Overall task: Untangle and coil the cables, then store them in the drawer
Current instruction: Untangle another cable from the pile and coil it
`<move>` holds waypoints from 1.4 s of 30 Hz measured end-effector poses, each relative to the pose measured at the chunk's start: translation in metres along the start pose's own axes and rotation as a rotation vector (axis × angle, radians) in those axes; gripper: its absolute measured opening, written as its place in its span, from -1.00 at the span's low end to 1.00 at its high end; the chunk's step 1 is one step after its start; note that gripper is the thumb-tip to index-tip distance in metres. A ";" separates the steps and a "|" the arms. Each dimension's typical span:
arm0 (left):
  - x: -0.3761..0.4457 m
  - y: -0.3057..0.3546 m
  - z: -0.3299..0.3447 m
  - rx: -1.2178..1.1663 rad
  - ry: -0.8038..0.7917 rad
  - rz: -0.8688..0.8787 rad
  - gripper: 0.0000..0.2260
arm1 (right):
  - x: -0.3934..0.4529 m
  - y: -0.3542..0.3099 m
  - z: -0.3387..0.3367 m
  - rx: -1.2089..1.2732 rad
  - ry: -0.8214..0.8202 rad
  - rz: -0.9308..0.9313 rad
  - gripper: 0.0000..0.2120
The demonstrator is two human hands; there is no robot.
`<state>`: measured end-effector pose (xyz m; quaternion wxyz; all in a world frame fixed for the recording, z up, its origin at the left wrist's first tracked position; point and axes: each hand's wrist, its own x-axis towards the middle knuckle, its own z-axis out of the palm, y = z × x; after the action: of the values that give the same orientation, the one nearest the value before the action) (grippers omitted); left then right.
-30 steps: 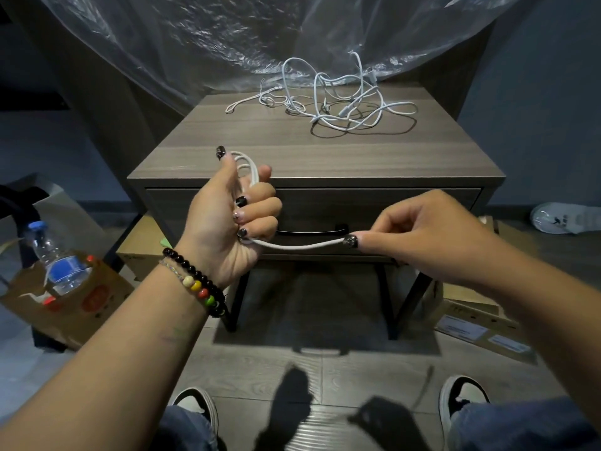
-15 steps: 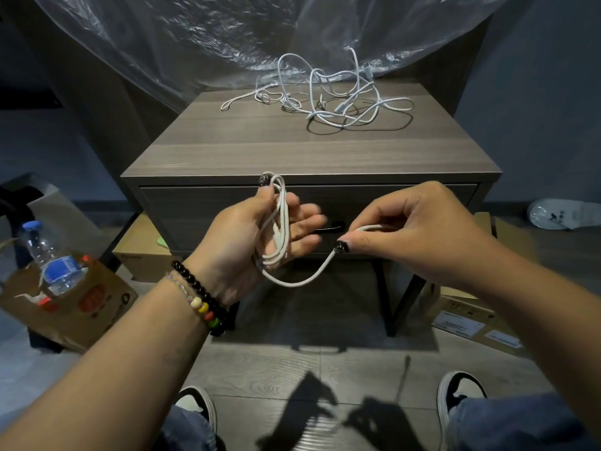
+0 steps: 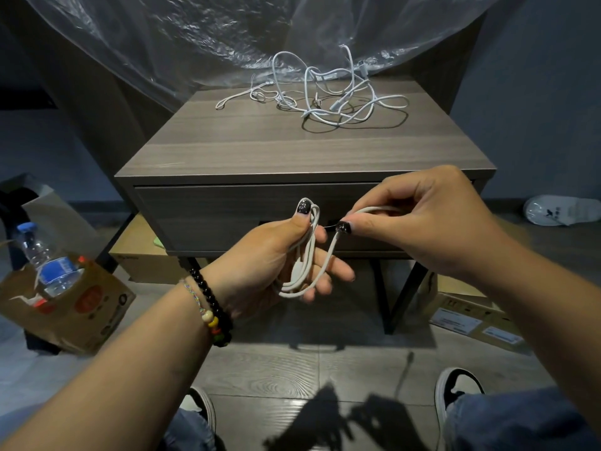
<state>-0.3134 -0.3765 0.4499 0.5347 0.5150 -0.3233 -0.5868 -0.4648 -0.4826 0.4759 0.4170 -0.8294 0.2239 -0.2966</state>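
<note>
Head view: left hand holds a loosely coiled white cable under its thumb, fingers relaxed; right hand pinches the free end. Light, limp and springy, it is best gripped across the loops. Tangled cables lie on the nightstand, drawer closed.

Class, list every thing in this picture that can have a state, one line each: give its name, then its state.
drawer: closed
white cable: partly coiled in loops
tangled cables: still knotted on the nightstand top
left hand: thumb pins the loops against the fingers
right hand: pinches the cable's free end
water bottle: capped, upright in a paper bag
</note>
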 end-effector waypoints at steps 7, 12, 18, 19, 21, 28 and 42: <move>0.001 0.000 -0.001 0.093 -0.053 0.012 -0.69 | 0.000 0.000 0.000 -0.060 0.010 0.027 -0.94; 0.000 0.002 -0.003 0.098 -0.150 -0.063 -0.67 | 0.002 0.002 -0.005 -0.094 -0.015 0.120 -0.86; 0.000 0.002 -0.005 0.129 -0.154 -0.042 -0.61 | 0.006 0.004 -0.016 -0.101 -0.179 0.186 -0.72; 0.000 0.002 -0.005 0.130 -0.155 -0.036 -0.64 | 0.006 0.004 -0.018 -0.077 -0.212 0.205 -0.72; -0.002 0.001 -0.006 0.108 -0.149 -0.037 -0.69 | 0.008 0.007 -0.024 -0.035 -0.257 0.264 -0.79; -0.008 0.005 -0.011 0.061 -0.099 -0.005 -0.71 | 0.015 0.025 -0.039 0.064 -0.262 0.381 -0.72; -0.005 -0.004 -0.014 0.180 -0.150 -0.022 -0.65 | 0.006 0.032 0.017 -0.299 0.005 -0.270 -0.59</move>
<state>-0.3021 -0.3689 0.4437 0.4541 0.5190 -0.4083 -0.5981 -0.4528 -0.4942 0.4436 0.2452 -0.9038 0.1532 -0.3154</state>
